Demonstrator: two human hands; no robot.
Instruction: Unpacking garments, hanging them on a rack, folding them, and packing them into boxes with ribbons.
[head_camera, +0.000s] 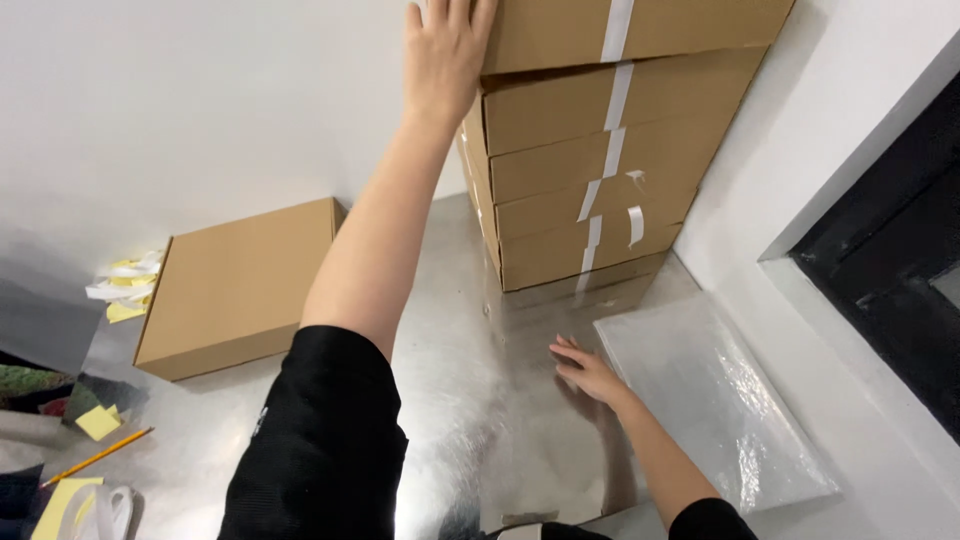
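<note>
**A:** Where is the left hand?

**B:** Raised high, palm flat against the front corner of the top flat brown cardboard box in the taped stack of cardboard boxes. The fingers are spread and pressed on the card; the grip is apart, clamped on nothing.

**A:** And the stack itself?

**B:** It stands on the shiny silver metal counter, pushed into the corner against the white wall. Strips of white tape run down its front face.

**A:** The right hand?

**B:** Low, resting on the counter with fingers loosely open, just beside the clear plastic sheet that lies flat on the right. That grip is apart too, and holds nothing.

**A:** Anything else around?

**B:** A single flat brown cardboard box lies on the counter to the left, well apart from the stack. Beside it is a heap of white and yellow paper scraps. Nearer the lower left corner lie a yellow pencil and a yellow sticky note.
</note>
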